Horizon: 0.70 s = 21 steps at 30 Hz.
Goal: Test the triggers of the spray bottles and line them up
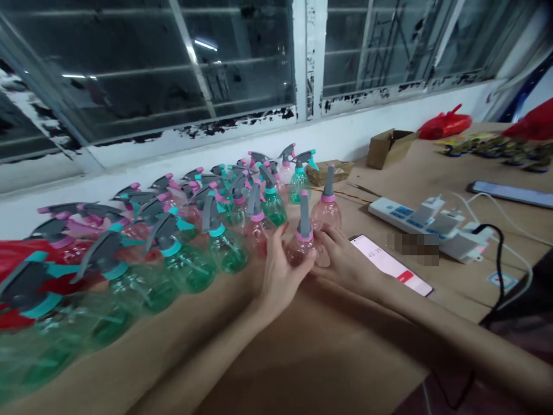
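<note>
A pink see-through spray bottle (298, 246) with a grey trigger head and pink collar stands upright on the table between my two hands. My left hand (280, 279) curves round its left and near side, thumb across the front. On its right side, my right hand (341, 256) grips with bent fingers, some of them hidden. Just behind my right hand stands a second pink spray bottle (327, 214). To the left are rows of green and pink spray bottles, among them a green spray bottle (227, 249).
A lit phone (389, 266) lies right of my hands, near a white power strip (425, 227) with plugs and cables. Farther back are an open cardboard box (389, 148), a red plastic bag (444, 124) and another phone (518, 193). Windows line the wall behind.
</note>
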Each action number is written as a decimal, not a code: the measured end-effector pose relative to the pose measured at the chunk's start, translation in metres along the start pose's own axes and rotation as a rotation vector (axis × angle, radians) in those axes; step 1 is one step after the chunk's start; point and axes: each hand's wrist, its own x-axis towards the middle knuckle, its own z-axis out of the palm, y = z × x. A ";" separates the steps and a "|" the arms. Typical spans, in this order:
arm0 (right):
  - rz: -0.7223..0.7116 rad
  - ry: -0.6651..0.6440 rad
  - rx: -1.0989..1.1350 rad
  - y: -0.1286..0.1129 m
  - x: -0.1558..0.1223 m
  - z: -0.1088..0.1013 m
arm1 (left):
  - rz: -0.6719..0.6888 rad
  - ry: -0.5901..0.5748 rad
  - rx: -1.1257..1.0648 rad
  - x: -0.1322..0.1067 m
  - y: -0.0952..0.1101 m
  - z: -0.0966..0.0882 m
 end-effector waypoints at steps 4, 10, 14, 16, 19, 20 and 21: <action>0.069 -0.031 -0.058 0.009 0.022 0.002 | -0.066 -0.029 0.034 -0.040 -0.025 -0.017; 0.190 -0.119 -0.125 0.006 0.049 0.002 | -0.234 -0.082 0.041 -0.062 -0.036 -0.041; 0.250 -0.179 -0.167 0.001 0.062 0.003 | -0.295 -0.135 0.030 -0.059 -0.030 -0.042; 0.272 -0.197 -0.187 0.000 0.068 0.004 | -0.312 -0.159 0.011 -0.057 -0.027 -0.038; 0.287 -0.216 -0.202 -0.002 0.073 0.004 | -0.315 -0.176 -0.025 -0.054 -0.024 -0.033; 0.290 -0.220 -0.206 -0.002 0.074 0.004 | -0.315 -0.183 -0.032 -0.054 -0.024 -0.032; 0.292 -0.221 -0.209 -0.003 0.074 0.004 | -0.313 -0.190 -0.037 -0.053 -0.024 -0.031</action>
